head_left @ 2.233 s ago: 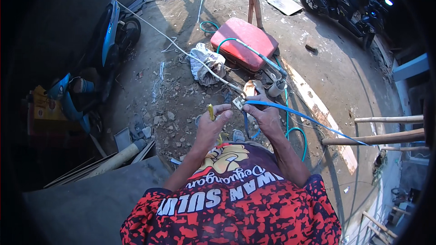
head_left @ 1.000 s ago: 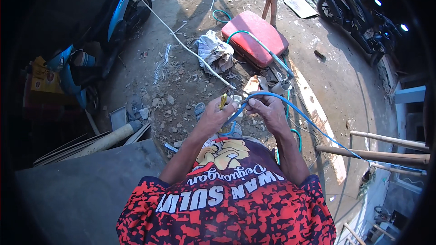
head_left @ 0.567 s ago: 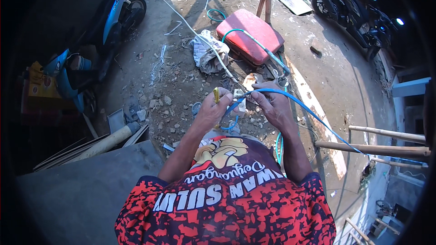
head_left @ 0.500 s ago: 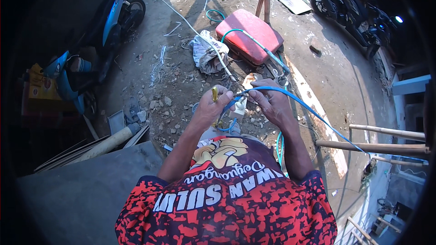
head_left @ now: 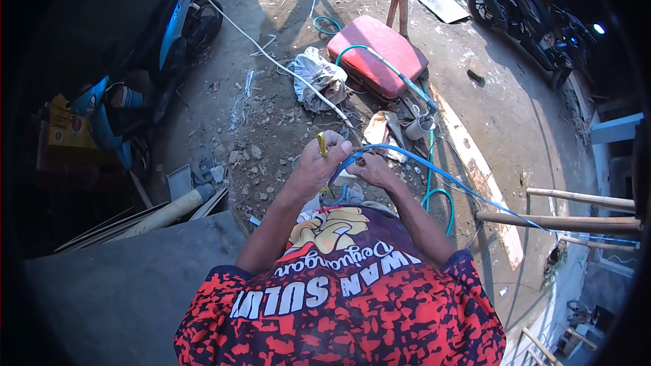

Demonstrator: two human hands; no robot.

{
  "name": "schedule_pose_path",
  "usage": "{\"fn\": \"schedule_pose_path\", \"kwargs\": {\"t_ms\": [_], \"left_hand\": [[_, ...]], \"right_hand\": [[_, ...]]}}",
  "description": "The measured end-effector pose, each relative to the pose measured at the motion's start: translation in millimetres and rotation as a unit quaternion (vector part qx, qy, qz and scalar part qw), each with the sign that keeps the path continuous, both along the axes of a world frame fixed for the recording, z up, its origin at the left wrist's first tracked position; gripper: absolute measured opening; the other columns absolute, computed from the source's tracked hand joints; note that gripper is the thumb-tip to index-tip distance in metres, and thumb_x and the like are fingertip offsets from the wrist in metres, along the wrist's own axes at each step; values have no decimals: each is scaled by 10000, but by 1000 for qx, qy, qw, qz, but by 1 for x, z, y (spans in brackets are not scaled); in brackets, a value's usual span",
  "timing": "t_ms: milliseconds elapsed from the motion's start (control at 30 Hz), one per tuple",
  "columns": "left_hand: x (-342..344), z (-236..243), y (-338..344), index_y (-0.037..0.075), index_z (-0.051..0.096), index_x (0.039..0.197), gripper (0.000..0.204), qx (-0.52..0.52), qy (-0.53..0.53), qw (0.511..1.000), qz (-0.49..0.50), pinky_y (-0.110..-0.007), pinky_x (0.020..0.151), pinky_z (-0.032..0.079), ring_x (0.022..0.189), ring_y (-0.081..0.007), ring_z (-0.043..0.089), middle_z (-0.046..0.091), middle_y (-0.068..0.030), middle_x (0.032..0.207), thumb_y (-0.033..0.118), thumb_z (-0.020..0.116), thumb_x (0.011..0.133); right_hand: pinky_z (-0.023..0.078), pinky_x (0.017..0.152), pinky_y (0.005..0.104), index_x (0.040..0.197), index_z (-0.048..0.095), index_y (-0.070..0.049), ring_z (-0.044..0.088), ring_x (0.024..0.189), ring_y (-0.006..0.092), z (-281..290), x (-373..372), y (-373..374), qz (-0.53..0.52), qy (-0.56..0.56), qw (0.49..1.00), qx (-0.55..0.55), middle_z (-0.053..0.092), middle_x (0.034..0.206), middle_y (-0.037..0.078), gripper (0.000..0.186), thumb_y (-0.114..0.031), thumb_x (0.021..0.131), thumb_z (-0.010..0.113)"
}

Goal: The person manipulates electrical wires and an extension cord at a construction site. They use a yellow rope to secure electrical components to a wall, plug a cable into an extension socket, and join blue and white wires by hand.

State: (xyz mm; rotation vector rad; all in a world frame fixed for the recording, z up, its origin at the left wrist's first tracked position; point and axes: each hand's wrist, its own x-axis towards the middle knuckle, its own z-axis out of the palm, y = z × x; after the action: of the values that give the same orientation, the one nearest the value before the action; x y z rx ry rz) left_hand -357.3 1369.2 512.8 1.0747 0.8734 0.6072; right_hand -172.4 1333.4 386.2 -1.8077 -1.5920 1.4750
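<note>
My left hand (head_left: 317, 166) is closed, its thumb and fingers pinching a blue flat cable (head_left: 444, 173). A small yellow piece (head_left: 322, 142), its kind unclear, also sticks up from this fist. My right hand (head_left: 373, 168) sits just beside it, fingers curled and fingertips close under the cable, where a thin dark strand shows; what they pinch is hidden. From the hands the cable arcs off to the right, over the bamboo poles. Just beyond my hands ends a long white cable (head_left: 285, 71) that comes from the upper left.
A red case (head_left: 380, 51) with a green-blue hose stands ahead, beside a crumpled sack (head_left: 319, 78) and a grey cup (head_left: 419, 127). Rubble covers the ground. A long board (head_left: 468, 156) and bamboo poles (head_left: 556, 219) lie right. Motorbikes (head_left: 173, 34) flank both sides; a pipe (head_left: 166, 211) lies left.
My right hand has drawn back toward my body and dropped below the blue cable. The white cable's end now shows apart from my hands. My left hand has barely moved.
</note>
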Motion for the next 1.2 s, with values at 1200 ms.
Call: {"fn": "schedule_pose_path", "kwargs": {"t_ms": [1200], "left_hand": [[7, 6, -17, 38, 545, 974, 229, 142, 48, 987, -59, -218, 621, 437, 709, -65, 564, 594, -19, 784, 229, 654, 908]], "right_hand": [[475, 779, 397, 1023, 614, -34, 601, 856, 296, -57, -14, -14, 33, 67, 975, 207, 643, 927, 163, 305, -283, 848, 598]]}}
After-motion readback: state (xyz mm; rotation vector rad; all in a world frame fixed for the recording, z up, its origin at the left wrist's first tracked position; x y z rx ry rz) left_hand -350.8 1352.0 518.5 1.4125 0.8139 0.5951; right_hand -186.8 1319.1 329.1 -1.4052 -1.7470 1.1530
